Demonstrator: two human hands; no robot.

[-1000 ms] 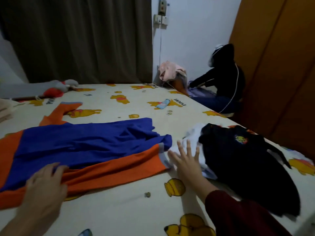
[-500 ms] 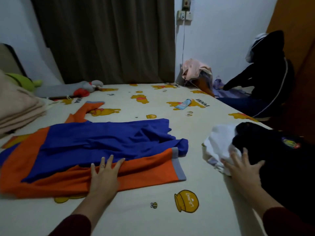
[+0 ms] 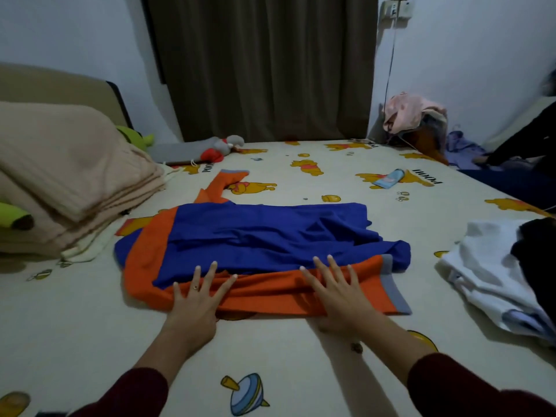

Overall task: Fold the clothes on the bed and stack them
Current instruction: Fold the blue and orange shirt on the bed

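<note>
Hands (image 3: 264, 299) flat on shirt's (image 3: 264, 245) near orange edge

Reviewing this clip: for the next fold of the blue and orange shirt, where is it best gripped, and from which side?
Probably at the grey-banded hem on the right end, pinched at its near and far corners and carried leftwards. The blue and orange shirt lies flat and long left to right, that end is free, and both the left hand and right hand already rest flat on its near orange edge.
</note>
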